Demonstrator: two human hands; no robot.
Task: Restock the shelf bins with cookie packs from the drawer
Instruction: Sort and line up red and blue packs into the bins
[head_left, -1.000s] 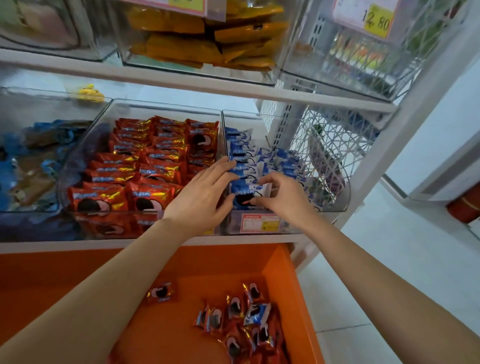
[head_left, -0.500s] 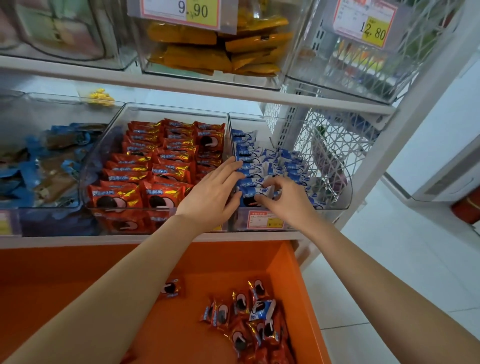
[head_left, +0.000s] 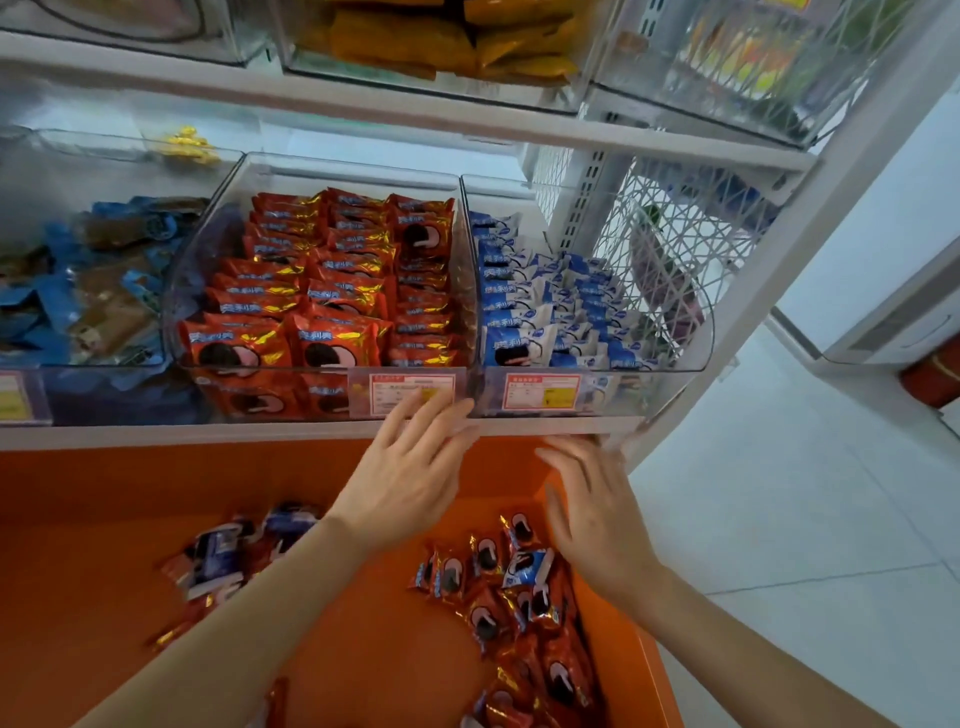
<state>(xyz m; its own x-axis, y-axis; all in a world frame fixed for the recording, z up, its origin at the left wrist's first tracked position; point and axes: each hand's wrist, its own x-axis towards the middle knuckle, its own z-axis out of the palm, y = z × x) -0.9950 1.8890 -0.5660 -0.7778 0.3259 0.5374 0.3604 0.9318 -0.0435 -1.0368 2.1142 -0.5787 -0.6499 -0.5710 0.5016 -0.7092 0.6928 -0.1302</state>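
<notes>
An orange drawer (head_left: 78, 597) stands pulled out below the shelf, with loose red and blue cookie packs (head_left: 519, 597) heaped at its right and a smaller heap (head_left: 228, 556) left of centre. Above it, a clear bin (head_left: 332, 176) holds rows of red packs (head_left: 332, 291), and the clear bin (head_left: 696, 332) to its right holds blue packs (head_left: 540, 306). My left hand (head_left: 410, 473) hovers over the drawer with fingers spread, holding nothing. My right hand (head_left: 592, 504) is beside it, fingers relaxed, above the right heap and empty.
A third bin (head_left: 124, 156) at the left holds blue and brown packs. The upper shelf (head_left: 363, 111) carries bins of yellow packs. A white wire side panel (head_left: 675, 218) closes the shelf's right end. Grey tiled floor (head_left: 805, 509) lies to the right.
Both hands have let go of the blue pack in the right bin and drawn back and down over the drawer. The camera tilted downward.
</notes>
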